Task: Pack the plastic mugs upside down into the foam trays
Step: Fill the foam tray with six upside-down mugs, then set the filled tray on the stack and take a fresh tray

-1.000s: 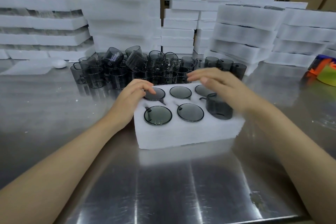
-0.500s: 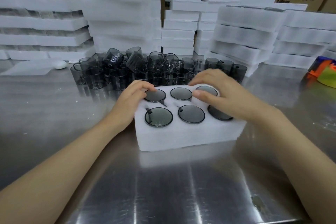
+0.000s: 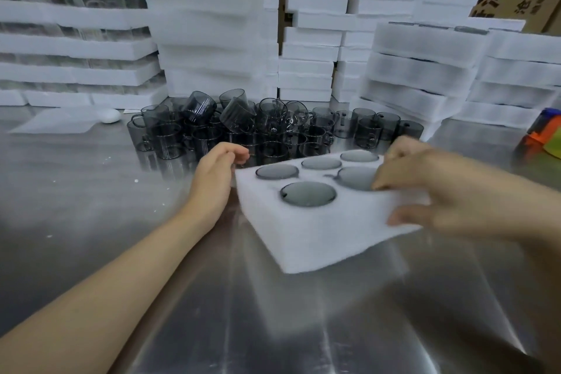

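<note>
**Tray full, now being lifted**

Half a second back the white foam tray (image 3: 318, 237) was lying flat on the shiny steel table (image 3: 273, 328) while the last pocket was being pressed full. Now its right end is raised and the block is tilted, so filling looks done and it's probably headed for a stack. Five smoky grey plastic mugs (image 3: 308, 194) can be seen upside down, flush in their pockets. The sixth is hidden under the right hand (image 3: 440, 191). That hand is clamped on the tray's right end, fingers (image 3: 383, 182) curled over the top and thumb on the near side. The left hand (image 3: 215, 173) is loosely curled just beside the far left corner with nothing held. Contact can't be made out.
</note>
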